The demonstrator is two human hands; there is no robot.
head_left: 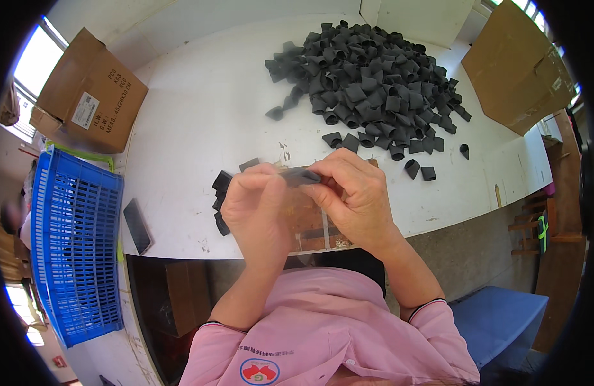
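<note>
Between my two hands, over the table's near edge, is a short dark-grey tube-like piece [301,176]. My left hand [255,199] has its fingers closed at the left end of the piece, slightly blurred. The thumb and fingers of my right hand [355,190] pinch its right end. Under my hands lies a worn brown board [310,225], partly covered by them. Several similar dark pieces [221,186] lie just left of my left hand. A large heap of the same short dark pieces [380,83] spreads across the far middle of the table.
A phone [137,225] lies at the table's left, beside a blue plastic basket [78,244]. Cardboard boxes stand at the far left [91,96] and far right [519,67]. A few loose pieces [428,173] lie right of my right hand. A blue stool [499,321] stands at lower right.
</note>
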